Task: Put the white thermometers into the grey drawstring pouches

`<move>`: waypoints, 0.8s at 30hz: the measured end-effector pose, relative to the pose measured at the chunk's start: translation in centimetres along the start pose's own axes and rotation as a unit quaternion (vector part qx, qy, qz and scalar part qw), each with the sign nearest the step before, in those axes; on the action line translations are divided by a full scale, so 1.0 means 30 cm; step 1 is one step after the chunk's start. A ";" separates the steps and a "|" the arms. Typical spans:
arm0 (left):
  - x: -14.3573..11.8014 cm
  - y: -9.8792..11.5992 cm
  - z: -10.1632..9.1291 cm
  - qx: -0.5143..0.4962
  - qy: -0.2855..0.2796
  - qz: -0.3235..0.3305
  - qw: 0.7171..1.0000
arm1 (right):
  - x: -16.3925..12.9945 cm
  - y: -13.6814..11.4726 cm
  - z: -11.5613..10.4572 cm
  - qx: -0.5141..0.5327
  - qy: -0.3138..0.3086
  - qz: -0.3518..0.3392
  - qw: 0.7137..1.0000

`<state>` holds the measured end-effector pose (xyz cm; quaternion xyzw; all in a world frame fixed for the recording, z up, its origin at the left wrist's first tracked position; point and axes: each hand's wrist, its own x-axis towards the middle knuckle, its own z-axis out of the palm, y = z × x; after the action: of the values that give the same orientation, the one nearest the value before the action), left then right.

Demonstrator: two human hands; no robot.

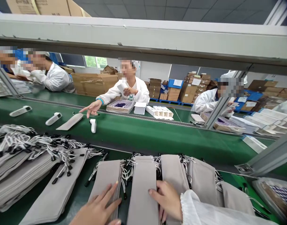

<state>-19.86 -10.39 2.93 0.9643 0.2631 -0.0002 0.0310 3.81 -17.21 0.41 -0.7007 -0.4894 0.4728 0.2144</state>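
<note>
Both wrists run off the bottom edge, so only part of each hand shows. Faces across the line are blurred. The pouch stacks overlap, so a count isn't readable; the far-left pile (21,165) is a tangle of drawstrings and cut by the left edge.

Left hand (98,207): fingers spread and released, lying flat, fingertips on the lower end of a grey pouch stack (106,179). No grip on anything.

Right hand (165,200): white sleeve (204,211) covers the wrist. Fingers loosely curled, open, resting across the seam between the middle pouch stack (142,187) and the next stack to the right (173,170). Thumb hidden under the hand; can't tell whether it pinches an edge.

The middle pouch stack lies lengthwise away from the person, between the two hands, drawstring end toward the conveyor belt (143,132). More pouches sit to the right (203,181), partly hidden by the sleeve.

On the belt: white handheld devices (53,118), one (93,125) just beside a co-worker's outstretched hand (93,107). A grey frame rail (143,37) blocks the upper view.
</note>
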 end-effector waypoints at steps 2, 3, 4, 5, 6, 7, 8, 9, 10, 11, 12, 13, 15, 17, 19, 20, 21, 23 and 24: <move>0.082 0.016 -0.092 -0.012 -0.032 -0.043 0.998 | -0.015 -0.045 -0.071 -0.199 0.081 -0.043 0.976; 0.133 0.027 -0.129 -0.007 -0.019 -0.035 0.999 | -0.016 -0.073 -0.105 -0.273 0.128 -0.073 0.951; 0.186 0.039 -0.155 -0.003 -0.002 -0.004 1.000 | -0.011 -0.099 -0.134 -0.320 0.168 -0.109 0.926; 0.237 0.049 -0.164 -0.008 0.013 0.025 1.000 | 0.002 -0.119 -0.154 -0.344 0.198 -0.149 0.906; 0.283 0.059 -0.157 -0.012 0.033 0.045 0.998 | 0.022 -0.128 -0.164 -0.354 0.213 -0.188 0.891; 0.322 0.065 -0.133 -0.015 0.049 0.056 0.997 | 0.048 -0.125 -0.164 -0.361 0.219 -0.220 0.879; 0.354 0.068 -0.097 -0.018 0.058 0.058 0.996 | 0.078 -0.112 -0.155 -0.369 0.223 -0.240 0.870; 0.377 0.066 -0.053 -0.021 0.059 0.047 0.997 | 0.112 -0.090 -0.141 -0.378 0.221 -0.246 0.865; 0.394 0.061 -0.010 -0.019 0.063 0.038 0.997 | 0.146 -0.064 -0.123 -0.385 0.217 -0.235 0.866; 0.405 0.053 0.028 -0.014 0.065 0.029 0.997 | 0.178 -0.038 -0.107 -0.395 0.222 -0.220 0.864; 0.410 0.045 0.053 -0.007 0.060 0.030 0.998 | 0.205 -0.018 -0.094 -0.407 0.218 -0.215 0.860; 0.411 0.038 0.063 0.000 0.060 0.028 0.998 | 0.224 -0.006 -0.087 -0.425 0.215 -0.218 0.852; 0.402 0.036 0.034 0.008 0.068 0.019 0.997 | 0.232 -0.013 -0.090 -0.464 0.214 -0.242 0.825; 0.392 0.045 -0.033 0.011 0.091 0.003 0.996 | 0.213 -0.051 -0.113 -0.476 0.240 -0.270 0.802; 0.395 0.052 -0.082 0.013 0.101 -0.012 0.995 | 0.198 -0.090 -0.142 -0.446 0.268 -0.294 0.802; 0.401 0.053 -0.087 0.014 0.101 -0.018 0.995 | 0.199 -0.101 -0.153 -0.426 0.273 -0.301 0.808; 0.408 0.051 -0.074 0.014 0.102 -0.021 0.994 | 0.208 -0.102 -0.159 -0.410 0.272 -0.305 0.815; 0.422 0.043 -0.010 0.018 0.120 -0.024 0.992 | 0.239 -0.079 -0.154 -0.400 0.260 -0.300 0.826; 0.429 0.038 0.031 0.025 0.143 -0.022 0.989 | 0.257 -0.059 -0.146 -0.401 0.256 -0.297 0.828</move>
<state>-8.18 -4.91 1.85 0.9490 0.2856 0.1301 -0.0312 7.34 -8.88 0.29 -0.6417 -0.7479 -0.0481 0.1630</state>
